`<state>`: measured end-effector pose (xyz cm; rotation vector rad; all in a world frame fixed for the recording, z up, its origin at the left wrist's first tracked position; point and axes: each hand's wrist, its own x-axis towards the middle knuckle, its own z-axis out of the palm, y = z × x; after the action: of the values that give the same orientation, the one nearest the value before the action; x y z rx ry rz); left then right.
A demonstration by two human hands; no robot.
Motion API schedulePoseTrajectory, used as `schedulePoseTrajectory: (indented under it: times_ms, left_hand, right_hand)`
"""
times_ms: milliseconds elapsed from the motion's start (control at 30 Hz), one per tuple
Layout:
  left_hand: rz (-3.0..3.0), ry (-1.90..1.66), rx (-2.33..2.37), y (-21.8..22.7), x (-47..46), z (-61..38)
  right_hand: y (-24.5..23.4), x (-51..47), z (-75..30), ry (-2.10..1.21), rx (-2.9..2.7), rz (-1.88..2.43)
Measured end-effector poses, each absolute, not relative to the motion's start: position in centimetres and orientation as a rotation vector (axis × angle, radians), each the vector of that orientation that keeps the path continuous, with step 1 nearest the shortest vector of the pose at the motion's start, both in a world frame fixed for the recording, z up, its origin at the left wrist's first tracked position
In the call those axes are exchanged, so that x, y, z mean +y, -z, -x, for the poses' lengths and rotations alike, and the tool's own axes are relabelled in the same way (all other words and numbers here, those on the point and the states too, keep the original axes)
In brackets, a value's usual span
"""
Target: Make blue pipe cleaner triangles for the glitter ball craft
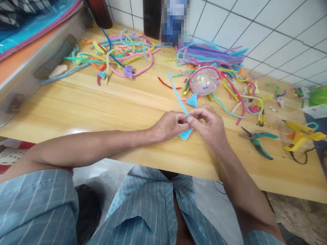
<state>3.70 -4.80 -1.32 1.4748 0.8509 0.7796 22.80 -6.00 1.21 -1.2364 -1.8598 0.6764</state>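
Pinching at one spot, the left hand [166, 126] and right hand [209, 128] meet over the front part of the surface [76, 112], fingertips of both closed on a light-blue fuzzy stem [176, 90]. Its free length slants up and away from the fingers; a ribbed blue piece [185, 135] shows below them. Similar blue tab [192, 99] lies apart from the hands, just beside a clear dome with a pink rim [205, 81].

Risks (judged): uneven pinch pressure could let the ribs skew or spring loose; a sharp bend could kink the stem. Its long free end could drag the thin red stem [165, 82] near it. Glue gun [300, 134], far right: its cord could snag if the right arm swept outward.

Hard to make out: fingertips overlap and cover the contact point; cannot tell whether stem and ribbed piece are one length. Underside not seen. Pixelated patch [175, 22] at the back masks an object. Green item [318, 96] is cut off at the right edge.
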Motion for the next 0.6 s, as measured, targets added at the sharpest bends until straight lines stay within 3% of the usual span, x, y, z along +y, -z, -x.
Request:
schedulePoseTrajectory:
  times_ms: [333, 600]
  left_hand:
    - [-1.236, -0.912, 0.898, 1.1, -4.1, -3.6]
    - [-1.024, -1.014, 0.798, 1.4, -3.7, -3.7]
  right_hand:
    - [0.4, -6.3, -22.6, -0.559, -1.624, 1.205]
    - [-0.5, -6.6, -22.9, -0.098, -1.867, 1.06]
